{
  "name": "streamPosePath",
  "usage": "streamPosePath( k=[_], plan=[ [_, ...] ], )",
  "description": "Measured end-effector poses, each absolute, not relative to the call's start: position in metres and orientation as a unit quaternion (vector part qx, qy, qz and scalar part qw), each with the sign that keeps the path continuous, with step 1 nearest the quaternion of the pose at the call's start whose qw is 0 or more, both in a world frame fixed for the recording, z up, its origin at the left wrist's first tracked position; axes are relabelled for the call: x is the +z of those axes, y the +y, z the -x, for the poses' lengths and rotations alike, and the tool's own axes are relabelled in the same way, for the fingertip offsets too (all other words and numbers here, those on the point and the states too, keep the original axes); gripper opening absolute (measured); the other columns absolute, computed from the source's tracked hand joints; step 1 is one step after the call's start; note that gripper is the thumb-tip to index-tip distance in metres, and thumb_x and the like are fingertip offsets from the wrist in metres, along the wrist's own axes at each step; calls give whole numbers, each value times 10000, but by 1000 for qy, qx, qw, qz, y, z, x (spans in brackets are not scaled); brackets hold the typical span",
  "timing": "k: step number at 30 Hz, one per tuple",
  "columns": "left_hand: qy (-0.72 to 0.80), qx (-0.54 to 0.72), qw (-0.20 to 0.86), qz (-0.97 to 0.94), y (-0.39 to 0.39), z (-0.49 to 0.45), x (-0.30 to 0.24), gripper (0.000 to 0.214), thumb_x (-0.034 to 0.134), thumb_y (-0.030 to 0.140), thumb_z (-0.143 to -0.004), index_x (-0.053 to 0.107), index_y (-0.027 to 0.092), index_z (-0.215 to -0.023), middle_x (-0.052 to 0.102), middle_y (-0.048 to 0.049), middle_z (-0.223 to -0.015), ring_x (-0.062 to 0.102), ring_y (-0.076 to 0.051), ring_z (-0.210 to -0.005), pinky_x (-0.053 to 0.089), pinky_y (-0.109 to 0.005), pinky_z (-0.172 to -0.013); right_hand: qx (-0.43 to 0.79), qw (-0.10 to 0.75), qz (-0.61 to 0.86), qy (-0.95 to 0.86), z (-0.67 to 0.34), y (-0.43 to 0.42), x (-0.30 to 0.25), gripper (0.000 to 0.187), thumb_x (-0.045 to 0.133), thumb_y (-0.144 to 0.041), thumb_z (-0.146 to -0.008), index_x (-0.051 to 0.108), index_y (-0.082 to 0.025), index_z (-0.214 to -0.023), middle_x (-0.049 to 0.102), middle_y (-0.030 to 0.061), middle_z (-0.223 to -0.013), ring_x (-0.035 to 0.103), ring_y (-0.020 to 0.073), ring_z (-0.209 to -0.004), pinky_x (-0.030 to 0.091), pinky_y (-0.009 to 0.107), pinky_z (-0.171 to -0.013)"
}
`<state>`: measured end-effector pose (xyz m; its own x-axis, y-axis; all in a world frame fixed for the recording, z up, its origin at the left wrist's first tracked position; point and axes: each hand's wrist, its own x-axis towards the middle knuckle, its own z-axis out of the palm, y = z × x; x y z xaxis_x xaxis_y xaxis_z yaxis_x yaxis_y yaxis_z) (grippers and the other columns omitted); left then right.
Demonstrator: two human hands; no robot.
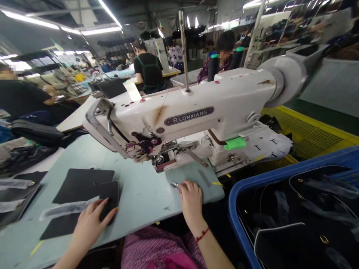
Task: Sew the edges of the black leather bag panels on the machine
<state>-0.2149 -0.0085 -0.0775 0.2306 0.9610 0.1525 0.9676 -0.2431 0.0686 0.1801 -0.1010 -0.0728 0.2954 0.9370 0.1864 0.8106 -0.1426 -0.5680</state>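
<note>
My left hand (92,221) lies with its fingers apart on a black bag panel (84,184). A strip wrapped in clear plastic (66,208) crosses the panel and passes by my fingertips. My right hand (192,200) is closed on small thread snips (176,185), whose metal tip points out to the left over the pale green tabletop (140,203). The handle is mostly covered by my fingers. Just beyond that hand stands a white sewing machine (185,108), its needle and presser foot area (162,158) above the table.
At the right, a blue basket (238,186) holds black pieces with plastic-wrapped strips. Yellow crates (316,130) stand behind it. More black panels (19,196) lie on the table's left side. Several co-workers sit further back, one of them in a green apron (148,67).
</note>
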Motion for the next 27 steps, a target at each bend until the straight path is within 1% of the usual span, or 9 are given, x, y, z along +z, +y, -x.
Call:
streamPosePath(
  k=[3, 8, 13, 16, 18, 20, 23, 25, 27],
  plan=[
    [-559, -92, -14, 824, -22, 190, -88, 602, 524, 577, -874, 620, 134, -1269, 591, -163, -1262, 585, -337, -1184, 441, -477, -1065, 87, 275, 762, -580, -189, -92, -80, 202, 593, -187, -960, 713, -259, -1106, 668, 72, -1127, 575, 244, -1016, 419, 389, -831],
    [-506, -113, -74, 852, -48, 151, -83, 495, 583, 467, -895, 596, 204, -1315, 574, -138, -1345, 558, -315, -1262, 450, -482, -1089, 61, 245, 790, -558, -210, -78, -69, 213, 559, -214, -976, 708, -230, -1127, 657, 106, -1077, 557, 268, -987, 399, 404, -804],
    [-445, -105, -135, 879, -77, 118, -74, 483, 582, 344, -921, 535, 273, -1397, 544, -117, -1434, 532, -293, -1320, 467, -471, -1093, 80, 288, 770, -563, -194, -81, -61, 233, 578, -177, -952, 669, -208, -1164, 642, 99, -1195, 552, 270, -1082, 411, 415, -867],
    [-416, -100, -144, 892, -95, 95, -70, 490, 583, 304, -921, 530, 296, -1408, 529, -111, -1461, 524, -291, -1335, 483, -462, -1079, 134, 301, 733, -595, -166, -87, -61, 187, 616, -207, -935, 668, -203, -1114, 679, 79, -1117, 581, 262, -1039, 438, 411, -874],
    [-403, -99, -155, 896, -101, 82, -64, 493, 575, 285, -925, 523, 302, -1415, 520, -104, -1476, 521, -281, -1341, 493, -437, -1072, 154, 295, 722, -606, -151, -90, -61, 221, 632, -217, -924, 655, -195, -1142, 689, 81, -1088, 594, 271, -1020, 455, 419, -870],
    [-393, -113, -167, 897, -97, 78, -55, 479, 568, 270, -928, 529, 308, -1404, 542, -89, -1459, 541, -260, -1322, 498, -400, -1068, 156, 300, 718, -609, -145, -93, -60, 274, 633, -204, -916, 635, -190, -1190, 680, 94, -1139, 594, 281, -1055, 464, 423, -882],
    [-423, -168, -153, 877, -68, 92, -38, 375, 547, 284, -940, 589, 269, -1312, 597, -90, -1383, 575, -250, -1270, 484, -390, -1068, 166, 348, 701, -600, -149, -103, -57, 252, 578, -174, -937, 640, -181, -1181, 670, 105, -1180, 602, 261, -1075, 467, 395, -913],
    [-483, -190, -127, 845, -37, 113, -30, 343, 515, 331, -956, 600, 198, -1261, 602, -122, -1344, 565, -262, -1257, 448, -406, -1082, 199, 393, 682, -583, -153, -116, -56, 214, 491, -175, -973, 667, -168, -1095, 690, 106, -1093, 630, 231, -1009, 476, 347, -884],
    [-530, -162, -119, 824, -5, 135, -27, 415, 494, 367, -961, 574, 123, -1287, 578, -164, -1351, 529, -283, -1274, 388, -422, -1115, 253, 412, 672, -561, -155, -134, -59, 285, 407, -212, -1008, 681, -168, -947, 704, 97, -943, 655, 199, -881, 482, 297, -802]
  ],
)
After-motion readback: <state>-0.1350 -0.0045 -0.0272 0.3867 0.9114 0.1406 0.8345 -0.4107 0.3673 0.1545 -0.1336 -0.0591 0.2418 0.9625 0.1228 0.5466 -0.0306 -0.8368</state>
